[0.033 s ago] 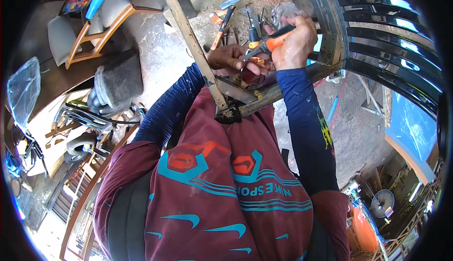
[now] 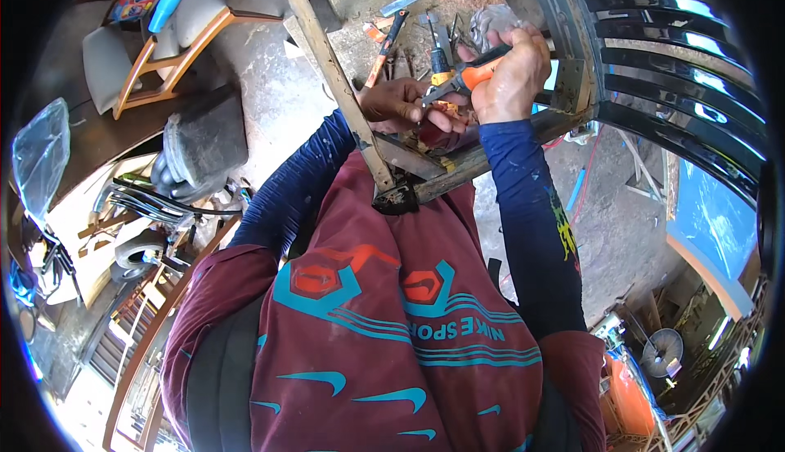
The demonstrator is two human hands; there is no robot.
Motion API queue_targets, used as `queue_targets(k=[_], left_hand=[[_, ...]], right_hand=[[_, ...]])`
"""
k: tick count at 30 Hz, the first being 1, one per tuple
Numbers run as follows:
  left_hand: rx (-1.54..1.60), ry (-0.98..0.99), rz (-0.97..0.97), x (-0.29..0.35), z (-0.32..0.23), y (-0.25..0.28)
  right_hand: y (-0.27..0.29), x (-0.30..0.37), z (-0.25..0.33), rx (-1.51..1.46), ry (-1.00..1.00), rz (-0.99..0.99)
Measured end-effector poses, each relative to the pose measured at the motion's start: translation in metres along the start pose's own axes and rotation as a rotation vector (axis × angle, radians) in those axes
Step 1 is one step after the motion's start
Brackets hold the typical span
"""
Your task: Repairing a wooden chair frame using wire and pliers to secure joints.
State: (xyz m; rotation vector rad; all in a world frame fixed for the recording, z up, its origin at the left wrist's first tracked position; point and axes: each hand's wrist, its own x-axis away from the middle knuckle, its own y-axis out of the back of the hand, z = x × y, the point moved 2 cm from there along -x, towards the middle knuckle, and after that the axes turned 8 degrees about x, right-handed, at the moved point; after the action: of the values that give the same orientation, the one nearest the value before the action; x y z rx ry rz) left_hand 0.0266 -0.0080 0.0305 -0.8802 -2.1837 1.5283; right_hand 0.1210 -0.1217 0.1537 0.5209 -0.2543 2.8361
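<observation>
My right hand [image 2: 509,84] is closed around a pair of pliers with orange and black handles [image 2: 484,71]. Their dark jaws [image 2: 442,90] point left, toward my left hand [image 2: 396,102]. The fingers of my left hand are bent and pressed together at the jaw tips; what they pinch, if anything, is too small to make out. Both hands work behind a worn wooden chair frame [image 2: 458,176], whose upright leg [image 2: 331,68] crosses in front of my left wrist. The frame's glossy black slats [image 2: 662,35] curve away at the right.
A hammer with an orange handle [image 2: 386,47] and a yellow-and-black-handled screwdriver [image 2: 440,61] lie on the floor beyond my hands. Clear plastic wrap [image 2: 493,20] is behind my right hand. Padded chairs [image 2: 110,68] stand far left; a blue panel [image 2: 711,219] leans at the right.
</observation>
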Motion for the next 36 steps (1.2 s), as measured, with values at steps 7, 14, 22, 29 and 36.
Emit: queue_targets(k=[7, 14, 22, 29, 36], left_hand=[[0.001, -0.071, 0.135, -0.006, -0.014, 0.0], [0.137, 0.064, 0.183, -0.023, -0.023, 0.01], [0.158, -0.022, 0.001, -0.031, -0.014, 0.003], [0.029, -0.059, 0.115, -0.027, -0.017, -0.004], [0.132, -0.009, 0.056, -0.026, -0.017, 0.004]], right_hand=[[0.005, -0.004, -0.002, 0.067, -0.092, 0.078], [0.01, -0.041, -0.022, -0.171, -0.095, 0.495], [0.0, -0.06, -0.045, -0.135, -0.226, 0.655], [-0.008, -0.029, -0.015, 0.127, -0.1, 0.449], [-0.005, -0.059, -0.034, -0.122, -0.27, 0.905]])
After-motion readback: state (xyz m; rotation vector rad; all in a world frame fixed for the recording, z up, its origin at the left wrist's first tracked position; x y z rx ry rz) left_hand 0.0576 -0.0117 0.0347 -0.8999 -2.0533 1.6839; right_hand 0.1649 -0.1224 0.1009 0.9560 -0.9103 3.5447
